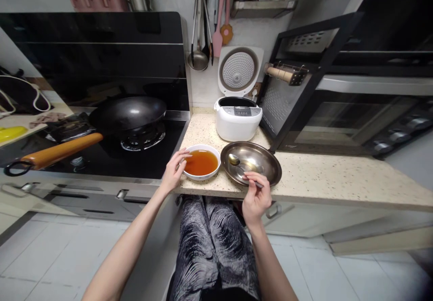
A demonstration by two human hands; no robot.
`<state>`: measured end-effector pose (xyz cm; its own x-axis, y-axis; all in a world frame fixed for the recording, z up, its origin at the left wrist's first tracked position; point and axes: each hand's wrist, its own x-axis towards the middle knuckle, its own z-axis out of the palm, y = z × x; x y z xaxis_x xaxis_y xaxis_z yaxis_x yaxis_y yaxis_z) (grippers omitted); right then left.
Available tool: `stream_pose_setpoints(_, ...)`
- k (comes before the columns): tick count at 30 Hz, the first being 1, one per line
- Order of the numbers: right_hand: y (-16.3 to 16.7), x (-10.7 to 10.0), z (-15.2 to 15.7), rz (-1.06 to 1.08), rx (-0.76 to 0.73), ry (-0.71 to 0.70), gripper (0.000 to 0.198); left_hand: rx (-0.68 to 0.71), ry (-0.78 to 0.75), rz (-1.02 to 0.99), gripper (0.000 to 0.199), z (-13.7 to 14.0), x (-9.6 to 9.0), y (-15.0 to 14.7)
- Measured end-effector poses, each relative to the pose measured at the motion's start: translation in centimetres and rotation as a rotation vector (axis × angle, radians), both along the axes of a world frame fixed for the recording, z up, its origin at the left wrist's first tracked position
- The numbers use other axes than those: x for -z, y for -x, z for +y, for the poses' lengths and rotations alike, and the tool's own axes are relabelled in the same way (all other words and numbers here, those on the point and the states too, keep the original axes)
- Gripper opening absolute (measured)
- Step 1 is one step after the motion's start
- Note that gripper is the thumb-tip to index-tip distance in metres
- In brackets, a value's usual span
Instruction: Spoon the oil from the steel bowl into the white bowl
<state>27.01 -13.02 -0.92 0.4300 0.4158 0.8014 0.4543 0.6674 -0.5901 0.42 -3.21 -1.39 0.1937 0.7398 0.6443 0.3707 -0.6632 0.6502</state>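
Two likely troubles: a spill and a slip

The bare left hand (174,170) is curving loosely against the left rim of a round, glossy white bowl (204,147); it is not clenching, and one cannot tell whether it is pressing firmly enough to steady anything. Amber-brown liquid (202,163) is filling much of that bowl, which is standing by the front-left corner of the speckled cream countertop (324,175). A knock or tug on the rim could be sending liquid over the front edge, or past the left edge onto the flat black hob (111,163).

The bare right hand (256,190) is pinching the thin handle of a small, shiny metal spoon (233,159) above the near rim of a wide, shallow, brownish-silver metal basin (269,161). Whether the spoon's head is touching the basin is not clear. So light a pinch could be letting the spoon slip, and weight on the near rim could be tilting the basin toward the front edge.

Bowl and basin are standing close side by side, so pushing one could be jostling the other. Nearer the countertop's back edge, a rounded white rice cooker (237,127) is standing with its lid raised, leaving its inside exposed to splashes.
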Motion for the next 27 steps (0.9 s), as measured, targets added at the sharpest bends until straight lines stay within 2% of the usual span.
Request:
stream_pose_setpoints(11, -0.3, 0.2, -0.3, -0.183, 0.039, -0.022, 0.021, 0.011, -0.001, -0.009, 0.03, 0.1, 0.1, 0.0)
stream_pose_setpoints(23, -1.1, 0.5, 0.0, -0.484, -0.022, -0.109, 0.038, 0.009, -0.008, -0.005, 0.031, 0.1, 0.1, 0.0)
stream_pose_setpoints(27, -1.2, 0.8, 0.1, -0.516, -0.028, -0.113, 0.04, 0.004, -0.01, -0.001, 0.031, 0.1, 0.1, 0.0)
